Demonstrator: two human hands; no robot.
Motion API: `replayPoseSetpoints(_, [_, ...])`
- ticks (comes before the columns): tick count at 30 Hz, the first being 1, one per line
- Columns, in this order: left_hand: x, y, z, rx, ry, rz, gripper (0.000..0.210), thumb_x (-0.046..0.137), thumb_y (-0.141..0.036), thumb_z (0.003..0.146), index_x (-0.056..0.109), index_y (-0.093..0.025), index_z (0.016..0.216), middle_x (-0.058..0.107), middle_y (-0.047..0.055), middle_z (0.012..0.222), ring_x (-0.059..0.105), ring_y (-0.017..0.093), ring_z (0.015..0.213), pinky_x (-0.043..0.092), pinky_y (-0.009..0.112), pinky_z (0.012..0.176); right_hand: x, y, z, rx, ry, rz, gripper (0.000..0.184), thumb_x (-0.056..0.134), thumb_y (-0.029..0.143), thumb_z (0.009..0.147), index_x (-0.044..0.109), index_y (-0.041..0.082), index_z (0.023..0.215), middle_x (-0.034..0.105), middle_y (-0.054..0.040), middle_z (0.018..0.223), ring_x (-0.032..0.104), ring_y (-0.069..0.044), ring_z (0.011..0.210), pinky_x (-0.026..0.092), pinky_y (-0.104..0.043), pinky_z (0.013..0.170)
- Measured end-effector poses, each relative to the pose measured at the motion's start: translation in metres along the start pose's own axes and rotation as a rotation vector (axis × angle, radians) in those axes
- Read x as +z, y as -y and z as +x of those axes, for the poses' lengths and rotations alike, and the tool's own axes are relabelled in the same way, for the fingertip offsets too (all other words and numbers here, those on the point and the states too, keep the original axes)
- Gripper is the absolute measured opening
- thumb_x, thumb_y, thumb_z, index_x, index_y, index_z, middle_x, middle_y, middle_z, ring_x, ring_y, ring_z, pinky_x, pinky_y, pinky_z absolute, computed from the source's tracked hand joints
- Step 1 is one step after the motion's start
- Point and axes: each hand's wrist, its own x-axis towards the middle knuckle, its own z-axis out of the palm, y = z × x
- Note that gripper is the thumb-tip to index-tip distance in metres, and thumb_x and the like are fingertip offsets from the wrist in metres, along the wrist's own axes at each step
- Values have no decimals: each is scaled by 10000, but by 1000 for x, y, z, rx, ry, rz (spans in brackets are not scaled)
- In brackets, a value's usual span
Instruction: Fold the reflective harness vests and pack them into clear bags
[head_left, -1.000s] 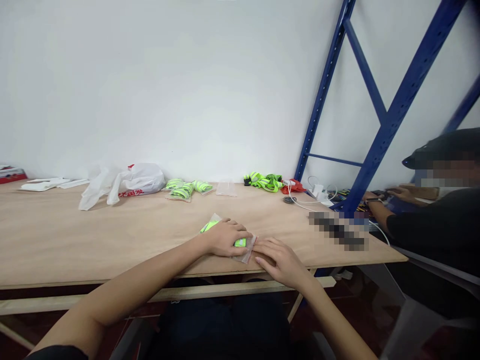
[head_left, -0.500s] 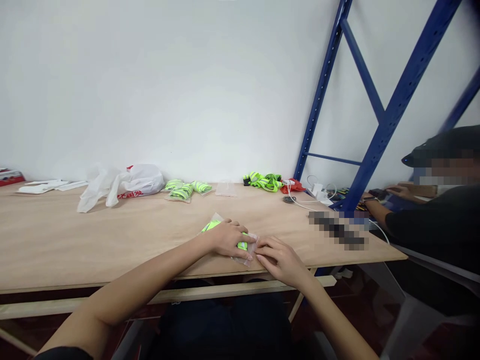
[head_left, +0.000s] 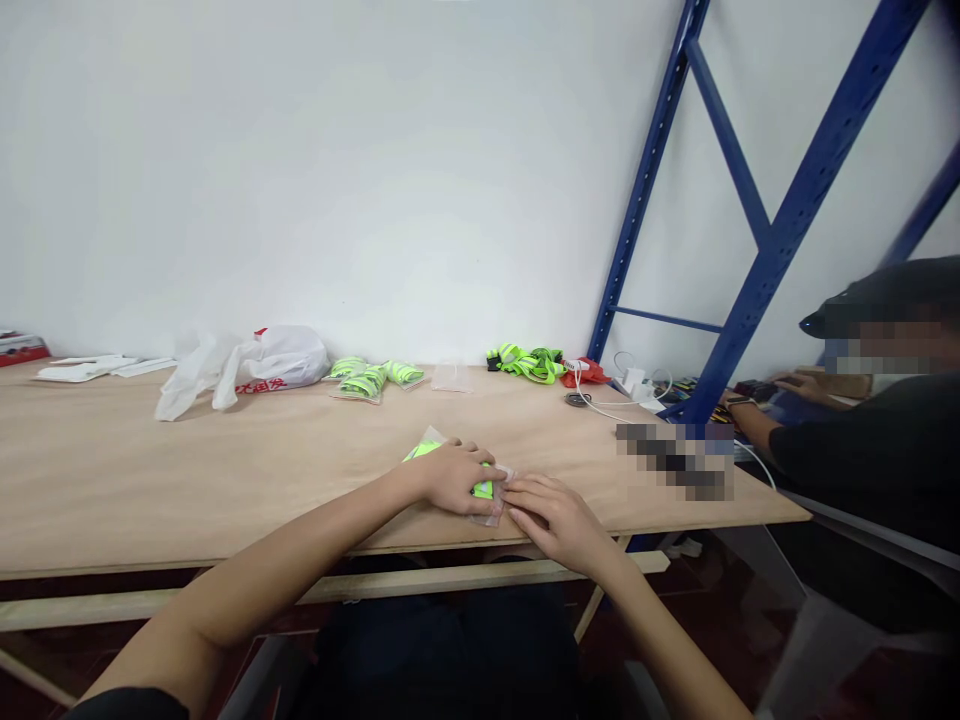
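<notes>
A clear plastic bag (head_left: 491, 515) with a folded neon-green reflective strap (head_left: 484, 489) inside lies near the table's front edge. Spread over its middle, my left hand (head_left: 457, 478) presses it down, thumb and index finger apart. At the bag's right end is my right hand (head_left: 551, 512), its fingers close together and the thumb below, pinching the edge. Part of the bag is hidden under the left hand.
Several packed green bags (head_left: 363, 382) lie at the back beside a white carrier bag (head_left: 289, 358). A flat clear bag (head_left: 452, 378), loose green straps (head_left: 531, 362) and a cable (head_left: 577, 399) sit farther right. Past the blue rack post (head_left: 739, 310) sits another person (head_left: 877, 440).
My right hand has shifted slightly left along the bag's end, and its fingers have straightened. My left hand stays on the bag, barely moved.
</notes>
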Motion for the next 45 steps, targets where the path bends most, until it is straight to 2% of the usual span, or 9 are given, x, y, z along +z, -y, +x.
replayPoseSetpoints(6, [-1,0,-1,8,-4,7,651,489,-661,912,516,-274,1435,592,133,1370,572,337,1192,398,454,991,-3,5,3,-2,27,-5,255,512,165,960,728,227,1081,748,-64,1100,659,-225,1057,537,-397,937])
replayPoseSetpoints(12, [-1,0,-2,11,-1,-10,649,471,-662,922,502,-280,1446,585,125,1385,558,341,1213,399,461,997,0,3,0,-9,22,-39,310,510,179,969,700,227,1209,736,-58,1189,655,-235,1117,523,-425,991])
replayPoseSetpoints(19, [2,3,-2,24,-30,-33,646,459,-679,915,503,-315,1447,600,119,1360,573,338,1184,397,460,990,-2,4,2,-8,56,-54,276,555,248,969,722,268,1188,740,-50,1183,660,-236,1122,519,-426,1005])
replayPoseSetpoints(26, [1,1,0,7,-2,-25,646,470,-674,912,495,-326,1457,592,121,1369,567,345,1195,388,480,1003,0,5,4,32,84,-4,262,553,251,978,729,262,1172,741,-44,1180,643,-231,1124,520,-414,994])
replayPoseSetpoints(33, [1,3,-1,15,-9,-54,661,458,-698,906,503,-324,1449,591,121,1369,562,336,1201,393,462,1002,9,-1,-2,41,-19,15,274,571,239,967,725,268,1192,753,-55,1145,660,-226,1103,546,-406,962])
replayPoseSetpoints(40, [3,3,0,12,-19,-59,657,472,-696,899,508,-332,1444,597,120,1363,567,344,1195,388,471,997,9,1,-2,6,-57,-1,277,564,212,959,734,254,1175,761,-52,1127,682,-239,1073,566,-418,953])
replayPoseSetpoints(45, [-2,1,2,-21,17,-49,644,515,-684,883,532,-338,1425,602,114,1360,575,347,1196,399,476,996,10,1,-3,-6,-81,-3,286,560,211,960,728,244,1189,761,-63,1128,696,-240,1073,575,-423,957])
